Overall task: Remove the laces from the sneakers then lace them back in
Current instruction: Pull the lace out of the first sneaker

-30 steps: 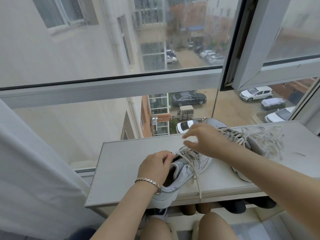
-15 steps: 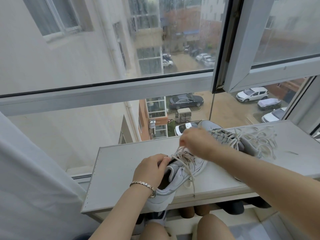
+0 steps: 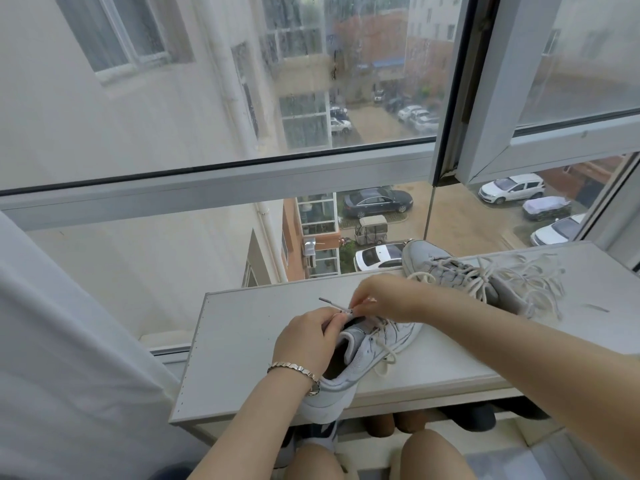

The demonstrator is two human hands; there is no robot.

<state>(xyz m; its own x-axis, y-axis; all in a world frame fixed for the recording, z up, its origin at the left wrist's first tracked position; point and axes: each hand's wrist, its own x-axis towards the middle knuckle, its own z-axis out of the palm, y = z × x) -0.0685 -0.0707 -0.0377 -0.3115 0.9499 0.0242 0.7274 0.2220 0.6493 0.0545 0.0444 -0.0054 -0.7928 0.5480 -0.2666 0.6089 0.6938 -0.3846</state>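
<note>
Closest to me, my left hand (image 3: pixel 308 341), with a silver link bracelet (image 3: pixel 294 370) on the wrist, is curled round the collar and tongue of the nearer pale grey leather sneaker (image 3: pixel 370 348). The sneaker's heel overhangs the front edge of the white laminate tabletop (image 3: pixel 242 341). My right hand (image 3: pixel 381 299) reaches across and pinches this sneaker's off-white flat lace (image 3: pixel 334 305) at the top eyelets, its fingertips almost meeting the left thumb. The lace's dark tip pokes out to the left.

The hands are close together, one clamped on the shoe and one on the lace. Lower down the lace is crossed through its eyelets, so I judge I am drawing the end out of the top hole, early in the removal. Threading it in would look much the same. Next I need the left hand to brace the shoe while the right pulls the end clear, then drops to the next crossing.

Farther back on the right lies the second grey sneaker (image 3: pixel 450 271), laced, with its loose pale laces (image 3: pixel 519 282) tangled over it. Beyond is the rain-streaked window (image 3: pixel 207 98).
</note>
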